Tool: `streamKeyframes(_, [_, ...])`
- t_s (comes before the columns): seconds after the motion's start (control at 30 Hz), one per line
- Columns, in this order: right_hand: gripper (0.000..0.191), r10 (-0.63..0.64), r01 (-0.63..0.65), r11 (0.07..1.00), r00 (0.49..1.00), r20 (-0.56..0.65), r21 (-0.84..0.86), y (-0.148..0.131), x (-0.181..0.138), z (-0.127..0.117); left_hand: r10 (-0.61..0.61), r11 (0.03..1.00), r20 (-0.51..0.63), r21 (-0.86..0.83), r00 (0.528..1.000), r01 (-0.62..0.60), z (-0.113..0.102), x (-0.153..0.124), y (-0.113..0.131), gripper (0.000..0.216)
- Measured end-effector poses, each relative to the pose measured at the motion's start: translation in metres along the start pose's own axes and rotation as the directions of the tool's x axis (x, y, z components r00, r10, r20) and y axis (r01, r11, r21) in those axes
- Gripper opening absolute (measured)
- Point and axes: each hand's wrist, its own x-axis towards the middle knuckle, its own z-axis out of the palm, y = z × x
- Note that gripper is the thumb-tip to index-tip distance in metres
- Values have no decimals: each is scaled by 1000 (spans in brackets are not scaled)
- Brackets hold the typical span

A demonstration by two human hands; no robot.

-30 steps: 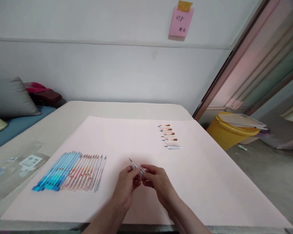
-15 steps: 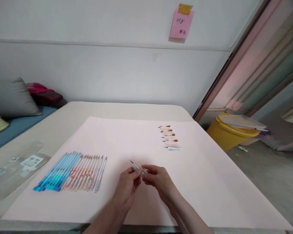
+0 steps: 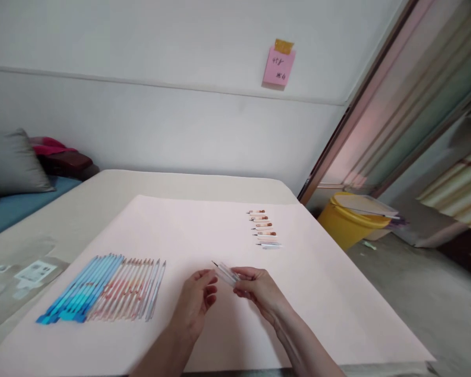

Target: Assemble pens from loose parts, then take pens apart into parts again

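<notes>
The right hand (image 3: 259, 290) pinches a short clear pen part (image 3: 225, 272) between thumb and fingertips, its dark tip pointing up and to the left. It looks like a refill or a pen's front section — the view is too small to say which. The left hand (image 3: 196, 298) hangs just beside it with the fingers loosely curled and half open; its fingertips are close to the part but I cannot tell whether they touch it. Both hands hover low over the near middle of a large pale pink paper sheet (image 3: 329, 293), which covers most of a beige table (image 3: 149, 180).

On the sheet to the near left lies a tidy row of pens (image 3: 102, 288), side by side and touching — blue ones on the left, clear ones with pinkish marks on the right, all slanting away to the far right. Further off, right of centre, a short column of small pen parts (image 3: 262, 230) lies one above the other, well apart from the hands.

At the table's left edge rest clear plastic wrappers (image 3: 23, 272) with printed labels. A pink sticky note (image 3: 278, 66) hangs on the far wall, a yellow bucket (image 3: 347, 225) stands on the floor to the right, and a grey cushion (image 3: 11, 162) sits far left.
</notes>
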Motion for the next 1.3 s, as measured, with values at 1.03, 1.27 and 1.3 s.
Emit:
streamKeyframes(1.03, [35, -68, 49, 782, 998, -8, -622, -53, 58, -187, -71, 997, 6, -27, 997, 71, 1, 8, 14, 19])
streamKeyframes(1.27, [31, -318, 160, 524, 948, -18, -837, -44, 57, -187, -68, 998, 9, -5, 998, 68, -2, 10, 12, 20])
streamKeyframes(1.3, [32, -359, 175, 480, 933, -10, -859, -42, 56, -187, -63, 998, 14, -6, 998, 64, -1, 10, 12, 20])
